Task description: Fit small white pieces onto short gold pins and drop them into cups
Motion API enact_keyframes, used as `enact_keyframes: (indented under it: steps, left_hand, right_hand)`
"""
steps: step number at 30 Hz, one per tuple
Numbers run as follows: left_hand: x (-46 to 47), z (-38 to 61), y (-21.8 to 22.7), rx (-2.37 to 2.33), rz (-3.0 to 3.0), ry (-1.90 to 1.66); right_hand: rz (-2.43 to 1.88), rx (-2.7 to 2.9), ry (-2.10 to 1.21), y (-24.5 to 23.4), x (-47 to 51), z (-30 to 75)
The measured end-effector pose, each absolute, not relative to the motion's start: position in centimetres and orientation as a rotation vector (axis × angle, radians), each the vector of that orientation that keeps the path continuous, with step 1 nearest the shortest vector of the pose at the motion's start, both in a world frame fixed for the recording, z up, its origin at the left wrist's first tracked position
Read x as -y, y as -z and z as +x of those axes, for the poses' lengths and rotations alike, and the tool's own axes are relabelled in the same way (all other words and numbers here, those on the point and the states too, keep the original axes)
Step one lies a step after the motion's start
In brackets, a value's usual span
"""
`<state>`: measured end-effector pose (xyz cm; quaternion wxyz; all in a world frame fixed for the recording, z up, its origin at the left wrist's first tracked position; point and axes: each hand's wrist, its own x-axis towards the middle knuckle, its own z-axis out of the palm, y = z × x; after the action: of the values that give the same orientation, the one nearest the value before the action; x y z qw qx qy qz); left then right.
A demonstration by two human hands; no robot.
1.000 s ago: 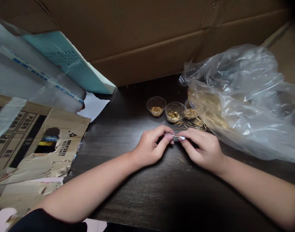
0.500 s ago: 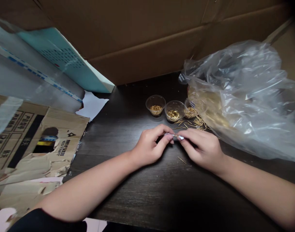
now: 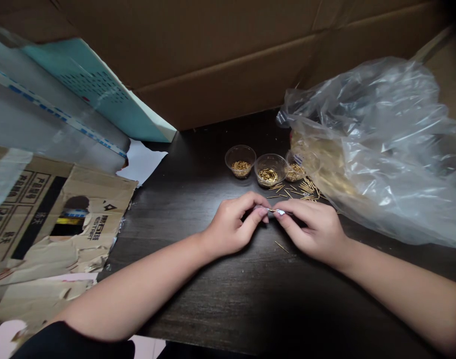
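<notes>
Above the dark wood bench (image 3: 198, 304), fingers (image 3: 262, 211) of left hand (image 3: 229, 230) and right hand (image 3: 310, 232) pinching a thin gold metal pin (image 3: 273, 210): light, stiff, slippery, best held by its shaft.

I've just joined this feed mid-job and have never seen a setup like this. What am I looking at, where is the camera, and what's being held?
There is no machine here: these are a person's two bare hands, filmed by one camera worn on their head, looking forward and down. The left hand and right hand meet at the fingertips, pinching a thin gold pin with a small white piece on it. On the dark wood table stand three clear plastic cups holding gold pins, with loose gold pins beside them. A clear plastic bag lies to the right, and torn cardboard to the left.
</notes>
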<state>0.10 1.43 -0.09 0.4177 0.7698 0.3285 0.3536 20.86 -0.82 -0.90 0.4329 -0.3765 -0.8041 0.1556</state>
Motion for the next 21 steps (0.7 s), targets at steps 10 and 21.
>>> enact_keyframes:
  steps: [10,21]
  left_hand:
    - [-1.37,0.14,-0.06,-0.805,1.874,-0.878]
    - [-1.32,0.57,-0.55,-0.763,1.637,-0.853]
  right_hand:
    - [-0.923,1.982,-0.502,0.6,0.72,20.88]
    - [-0.938,1.98,-0.486,0.59,0.83,21.09]
